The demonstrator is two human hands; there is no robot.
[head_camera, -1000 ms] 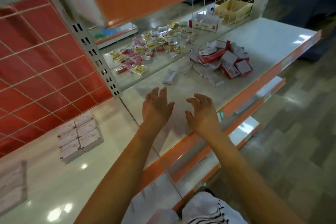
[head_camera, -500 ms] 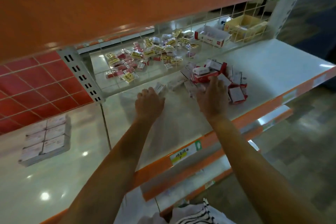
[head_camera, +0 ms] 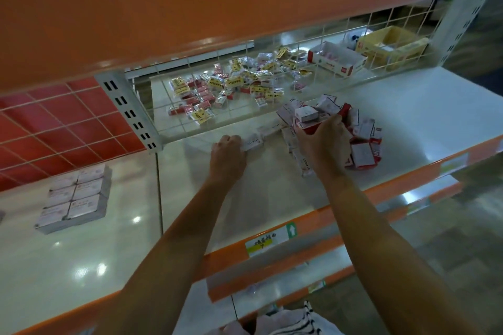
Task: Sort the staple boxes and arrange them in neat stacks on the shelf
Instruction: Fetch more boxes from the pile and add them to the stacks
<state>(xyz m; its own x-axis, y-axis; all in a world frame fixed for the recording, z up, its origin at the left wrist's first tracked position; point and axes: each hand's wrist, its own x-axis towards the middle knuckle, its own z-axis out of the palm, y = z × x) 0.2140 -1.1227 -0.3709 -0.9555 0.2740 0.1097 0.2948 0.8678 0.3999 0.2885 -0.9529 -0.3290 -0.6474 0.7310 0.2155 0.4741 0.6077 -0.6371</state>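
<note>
**Head view, looking down onto the shelf.** My left hand (head_camera: 228, 155) is near the back edge of the glossy white metal shelf (head_camera: 272, 198). Its fingers are curled tightly round the near end of a small white staple box (head_camera: 252, 142) of printed cardboard, whose free end points right.

My right hand (head_camera: 324, 141) is at the near left side of a loose heap of staple boxes (head_camera: 362, 152), white and red cardboard, lying well back from the orange front edge. Its thumb and curled fingers clasp a red-edged staple box (head_camera: 310, 130) from that heap, and another small white box sits on top of it. Whether this box is lifted clear of the heap I cannot tell.

A few loose white boxes (head_camera: 272, 128) lie along the back edge between my two hands.

On the adjoining left shelf panel (head_camera: 54, 266), well apart from the heap, stands a squared stack of staple boxes (head_camera: 76, 196). Six white tops show, in two columns of three.

A white wire grid (head_camera: 190, 117) closes the back edge. Beyond it lie scattered small yellow and red packets (head_camera: 231, 84), an open red-and-white carton (head_camera: 334, 61) and a yellow cardboard tray (head_camera: 389, 46). A yellow price label (head_camera: 266, 242) is fixed to the front edge.
</note>
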